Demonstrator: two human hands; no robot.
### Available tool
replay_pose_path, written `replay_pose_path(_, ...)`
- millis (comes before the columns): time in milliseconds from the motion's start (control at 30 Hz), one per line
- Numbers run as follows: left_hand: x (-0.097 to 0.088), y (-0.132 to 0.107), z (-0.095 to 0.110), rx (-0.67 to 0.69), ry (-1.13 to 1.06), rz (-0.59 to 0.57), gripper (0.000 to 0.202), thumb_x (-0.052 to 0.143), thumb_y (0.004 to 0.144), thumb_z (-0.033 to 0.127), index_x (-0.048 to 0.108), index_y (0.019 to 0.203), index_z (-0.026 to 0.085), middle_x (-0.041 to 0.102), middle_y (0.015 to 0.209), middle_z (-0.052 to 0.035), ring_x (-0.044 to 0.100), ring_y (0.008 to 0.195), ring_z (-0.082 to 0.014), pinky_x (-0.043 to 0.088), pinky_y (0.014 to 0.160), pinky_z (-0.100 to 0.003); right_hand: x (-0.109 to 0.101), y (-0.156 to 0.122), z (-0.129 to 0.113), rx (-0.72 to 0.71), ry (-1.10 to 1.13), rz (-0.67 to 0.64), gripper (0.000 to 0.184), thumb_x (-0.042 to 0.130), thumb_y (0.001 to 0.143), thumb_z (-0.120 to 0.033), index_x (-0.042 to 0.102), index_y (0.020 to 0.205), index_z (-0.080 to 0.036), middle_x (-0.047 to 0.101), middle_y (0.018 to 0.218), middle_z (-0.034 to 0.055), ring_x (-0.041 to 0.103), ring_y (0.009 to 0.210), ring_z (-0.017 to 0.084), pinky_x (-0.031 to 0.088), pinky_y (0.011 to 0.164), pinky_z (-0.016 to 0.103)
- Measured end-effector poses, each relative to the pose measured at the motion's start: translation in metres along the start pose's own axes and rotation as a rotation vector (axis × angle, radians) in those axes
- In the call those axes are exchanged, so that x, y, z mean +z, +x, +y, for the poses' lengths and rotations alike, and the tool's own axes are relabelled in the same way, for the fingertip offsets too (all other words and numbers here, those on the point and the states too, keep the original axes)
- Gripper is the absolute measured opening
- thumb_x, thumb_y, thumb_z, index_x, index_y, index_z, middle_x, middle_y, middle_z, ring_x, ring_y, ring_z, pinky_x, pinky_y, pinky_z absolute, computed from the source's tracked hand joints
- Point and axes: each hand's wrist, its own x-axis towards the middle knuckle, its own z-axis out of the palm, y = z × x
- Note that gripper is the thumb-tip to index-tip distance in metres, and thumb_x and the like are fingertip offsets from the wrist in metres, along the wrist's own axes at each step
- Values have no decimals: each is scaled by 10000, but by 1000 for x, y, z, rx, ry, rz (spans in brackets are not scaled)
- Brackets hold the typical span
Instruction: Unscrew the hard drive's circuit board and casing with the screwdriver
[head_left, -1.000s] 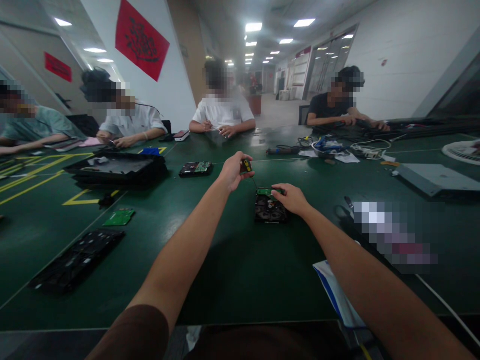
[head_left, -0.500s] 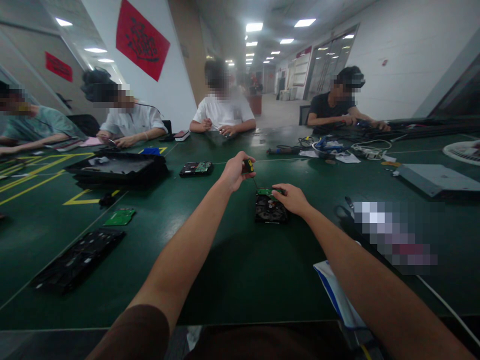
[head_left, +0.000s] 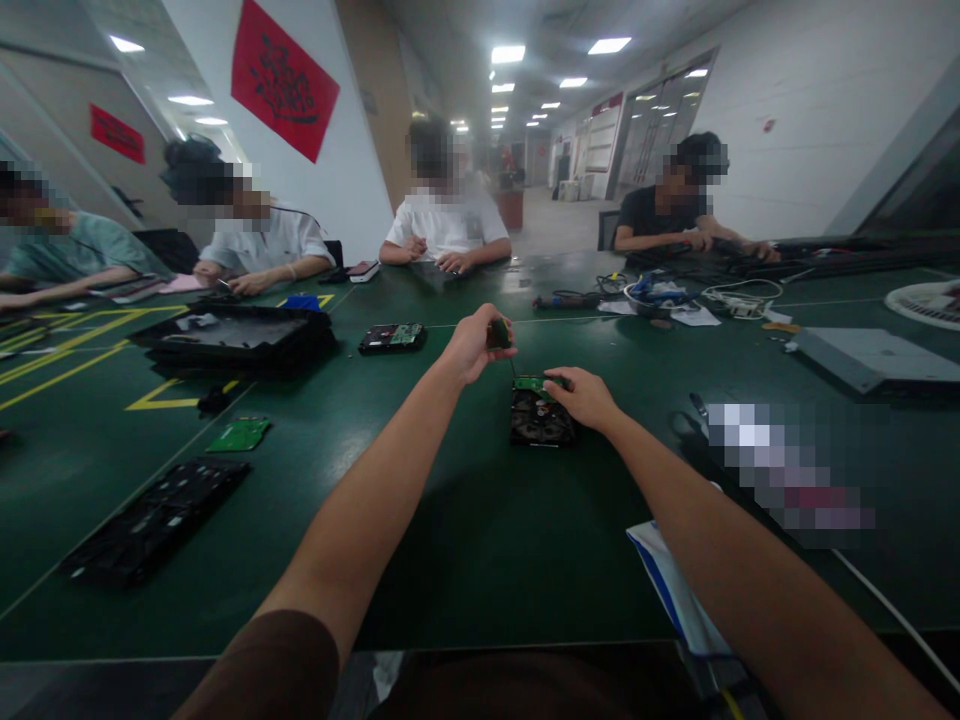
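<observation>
My left hand (head_left: 474, 343) is closed around the dark handle of a screwdriver (head_left: 499, 335). Its thin shaft points down to the far left corner of a hard drive (head_left: 541, 420) lying on the table; whether the tip sits in a screw is too small to tell. A green circuit board (head_left: 529, 383) lies across the drive's far end. From the right, my right hand (head_left: 589, 397) grips the drive's far right corner, thumb and fingers on the board and edge.
To the left are a loose green circuit board (head_left: 238, 435), a black plastic frame (head_left: 161, 520), stacked black trays (head_left: 236, 335) and another hard drive (head_left: 392, 338). Cables (head_left: 656, 292) and a grey metal case (head_left: 877, 360) lie right. Several people sit opposite.
The screwdriver's handle has turned in my left hand, and its shaft stands a little more upright. My right hand and the hard drive keep their places.
</observation>
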Motion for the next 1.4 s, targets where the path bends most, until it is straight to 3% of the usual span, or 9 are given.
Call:
replay_pose_path(233, 1, 1, -1, 25, -69, -5, 105, 614, 809, 258, 609, 791, 155, 664, 718, -85, 670, 708, -194, 607, 720, -354, -1, 0, -1, -3, 0, 0, 347, 603, 960, -407, 727, 1232, -230, 738, 1209, 79, 674, 1007, 229, 505, 916, 368)
replay_pose_path(467, -3, 3, 2, 54, 69, 72, 137, 616, 799, 283, 652, 766, 156, 628, 684, -66, 608, 639, -174, 552, 606, -293, 0, 0, -1, -1, -8, -2, 337, 607, 960, -406, 730, 1222, -233, 737, 1219, 75, 671, 1036, 237, 505, 933, 378)
replay_pose_path(700, 0, 3, -2, 45, -14, -20, 146, 584, 817, 287, 640, 803, 153, 682, 767, -85, 663, 724, -189, 577, 658, -317, 1, 0, 1, -1, 13, 7, 343, 614, 959, -412, 729, 1226, -229, 732, 1231, 81, 681, 979, 229, 511, 903, 370)
replay_pose_path(867, -2, 5, -1, 84, 58, 15, 169, 573, 809, 294, 662, 769, 156, 647, 713, -72, 625, 667, -175, 556, 614, -288, 1, 1, 1, -8, -3, 0, 345, 609, 963, -424, 727, 1227, -235, 732, 1224, 81, 677, 981, 227, 503, 898, 365)
replay_pose_path(1100, 2, 1, -1, -10, -2, -43, 146, 617, 815, 300, 646, 851, 161, 694, 783, -98, 670, 730, -205, 552, 621, -307, -1, -1, -1, -12, 6, 8, 344, 608, 963, -410, 729, 1223, -219, 739, 1208, 83, 674, 982, 227, 500, 905, 361)
replay_pose_path(1200, 2, 0, -1, 18, -19, -33, 127, 597, 808, 275, 632, 811, 153, 678, 765, -89, 667, 720, -195, 576, 665, -321, -1, -1, -2, 0, 9, 5, 341, 608, 962, -408, 728, 1225, -227, 739, 1215, 76, 675, 990, 226, 501, 916, 363)
replay_pose_path(1400, -1, 1, 0, 48, 83, 14, 181, 585, 803, 310, 650, 789, 142, 650, 728, -65, 635, 664, -164, 554, 606, -274, 0, 0, -1, -5, 4, 2, 347, 601, 965, -405, 727, 1224, -212, 732, 1235, 82, 675, 1009, 230, 503, 937, 372)
